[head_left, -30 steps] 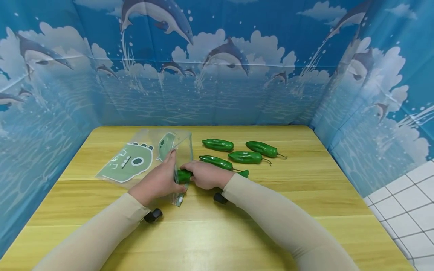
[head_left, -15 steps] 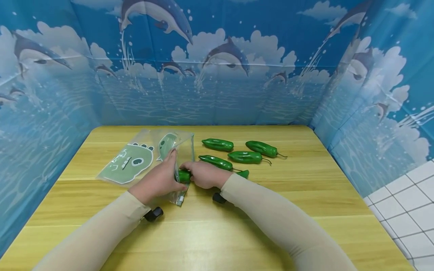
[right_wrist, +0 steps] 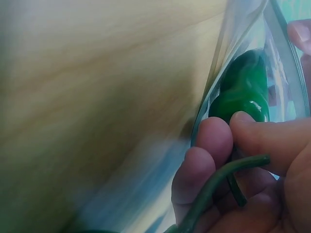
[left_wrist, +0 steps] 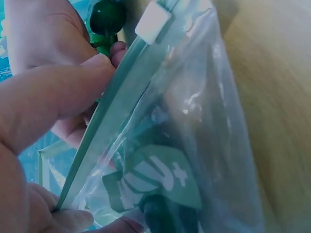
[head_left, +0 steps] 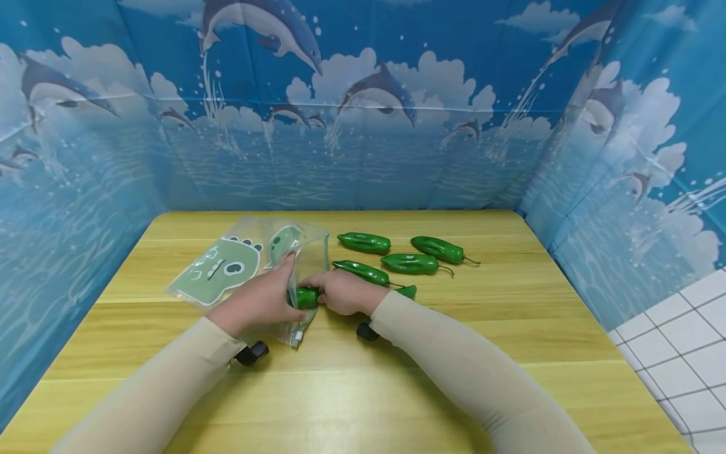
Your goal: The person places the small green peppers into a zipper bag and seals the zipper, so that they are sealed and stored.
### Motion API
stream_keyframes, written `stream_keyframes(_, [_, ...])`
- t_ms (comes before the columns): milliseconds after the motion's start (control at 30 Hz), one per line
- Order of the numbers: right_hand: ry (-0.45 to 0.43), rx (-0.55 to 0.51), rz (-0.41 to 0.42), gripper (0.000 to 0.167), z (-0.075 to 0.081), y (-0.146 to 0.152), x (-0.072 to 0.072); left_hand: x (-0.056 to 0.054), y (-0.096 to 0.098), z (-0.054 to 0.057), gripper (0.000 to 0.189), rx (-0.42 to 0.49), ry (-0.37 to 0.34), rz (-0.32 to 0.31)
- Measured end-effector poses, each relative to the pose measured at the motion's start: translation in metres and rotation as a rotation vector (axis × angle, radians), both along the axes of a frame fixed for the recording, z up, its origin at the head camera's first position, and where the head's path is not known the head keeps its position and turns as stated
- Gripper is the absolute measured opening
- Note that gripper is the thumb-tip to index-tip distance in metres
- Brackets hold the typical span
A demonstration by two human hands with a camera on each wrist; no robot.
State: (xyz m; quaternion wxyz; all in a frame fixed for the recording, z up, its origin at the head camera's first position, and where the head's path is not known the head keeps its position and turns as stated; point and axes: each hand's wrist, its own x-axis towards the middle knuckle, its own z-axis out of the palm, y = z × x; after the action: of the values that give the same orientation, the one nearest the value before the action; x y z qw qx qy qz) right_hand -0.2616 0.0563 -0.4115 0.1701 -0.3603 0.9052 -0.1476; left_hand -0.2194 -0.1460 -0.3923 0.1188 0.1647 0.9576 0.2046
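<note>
My left hand (head_left: 263, 296) grips a clear zip bag (head_left: 224, 274) printed with green cartoon monsters, at its mouth on the right side. In the left wrist view, the thumb lies along the green zip strip (left_wrist: 104, 114), which has a white slider (left_wrist: 153, 22) near one end. My right hand (head_left: 346, 293) pinches a glossy green pepper (head_left: 307, 297) by its stem end. That pepper (right_wrist: 243, 90) points into the bag's mouth, its far end inside behind the plastic. A curved green stem (right_wrist: 209, 189) crosses in front of the right fingers in the right wrist view.
Several more green peppers lie right of the bag, among them one at the back (head_left: 364, 243), one at the far right (head_left: 437, 249) and one partly under my right wrist (head_left: 407, 291). Dolphin-print curtains (head_left: 363, 157) border the wooden table (head_left: 351, 391).
The bag's mouth edge has shifted slightly right and spread wider. My left hand has moved a little left, while the right hand and its pepper stay nearly in place.
</note>
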Motion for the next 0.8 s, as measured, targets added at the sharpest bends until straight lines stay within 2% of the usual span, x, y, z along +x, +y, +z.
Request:
stream_keyframes(233, [0.012, 0.008, -0.003, 0.053, -0.001, 0.001, -0.001, 0.0, -0.006, -0.002, 0.137, 0.0, -0.03, -0.042])
stream_keyframes(400, [0.044, 0.031, -0.027, 0.046, -0.003, 0.001, -0.001, 0.0, -0.008, -0.005, 0.135, 0.009, -0.035, -0.047])
stream_keyframes(567, [0.052, 0.004, -0.062, 0.036, -0.004, -0.001, 0.001, -0.001, -0.007, -0.009, 0.135, 0.011, -0.024, -0.032])
stream_keyframes(800, [0.039, -0.049, -0.087, 0.029, -0.003, -0.003, 0.004, 0.0, -0.005, -0.011, 0.134, 0.03, 0.006, 0.011])
